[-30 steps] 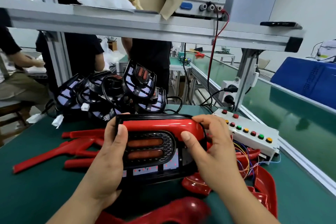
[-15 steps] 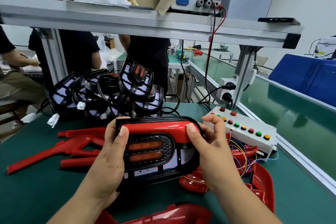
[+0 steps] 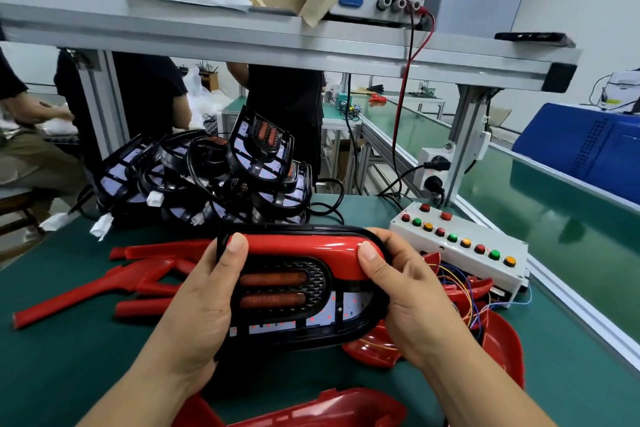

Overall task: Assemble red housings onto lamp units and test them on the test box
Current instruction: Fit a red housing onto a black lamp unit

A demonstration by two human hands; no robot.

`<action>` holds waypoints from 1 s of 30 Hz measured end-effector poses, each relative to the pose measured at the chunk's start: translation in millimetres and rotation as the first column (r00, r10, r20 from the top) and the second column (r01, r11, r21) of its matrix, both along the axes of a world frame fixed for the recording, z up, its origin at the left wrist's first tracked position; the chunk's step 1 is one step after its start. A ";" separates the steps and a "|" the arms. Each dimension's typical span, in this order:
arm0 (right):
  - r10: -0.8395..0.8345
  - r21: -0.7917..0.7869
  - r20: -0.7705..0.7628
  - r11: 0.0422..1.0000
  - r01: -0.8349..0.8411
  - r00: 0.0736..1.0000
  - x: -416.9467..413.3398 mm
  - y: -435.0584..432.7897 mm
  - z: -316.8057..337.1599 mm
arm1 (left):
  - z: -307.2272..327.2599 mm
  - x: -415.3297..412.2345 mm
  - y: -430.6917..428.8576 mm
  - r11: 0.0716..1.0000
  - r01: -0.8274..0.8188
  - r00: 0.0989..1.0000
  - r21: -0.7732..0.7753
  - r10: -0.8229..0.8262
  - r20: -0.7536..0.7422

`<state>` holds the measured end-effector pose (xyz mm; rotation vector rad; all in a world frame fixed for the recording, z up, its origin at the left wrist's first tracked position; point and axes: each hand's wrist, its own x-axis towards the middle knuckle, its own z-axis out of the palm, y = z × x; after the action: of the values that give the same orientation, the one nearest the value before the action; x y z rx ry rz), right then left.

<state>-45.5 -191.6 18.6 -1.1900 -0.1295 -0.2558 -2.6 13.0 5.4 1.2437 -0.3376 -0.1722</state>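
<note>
While lamp unit [image 3: 287,288] in right hand [image 3: 412,302], test box [image 3: 479,267] beyond wires [image 3: 465,291].

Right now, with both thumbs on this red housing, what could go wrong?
1. The left hand and right hand press only the ends of the red housing, so its middle might sit unclipped on the lamp unit.
2. The coloured wires beside the test box lie close to the right hand and could snag.

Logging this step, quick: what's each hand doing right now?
Left hand: grips the lamp unit.
Right hand: grips the lamp unit too.
</note>
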 end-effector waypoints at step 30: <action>0.037 -0.073 -0.032 0.997 -0.039 0.999 -0.8 -5.6 1.1 | 20.2 -8.7 -2.4 0.998 0.048 0.998 -0.046 -0.049 -0.037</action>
<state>-46.3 -197.2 19.8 -1.2628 -0.1353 -0.2010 -11.3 10.6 25.7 1.1866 -0.3372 -0.2285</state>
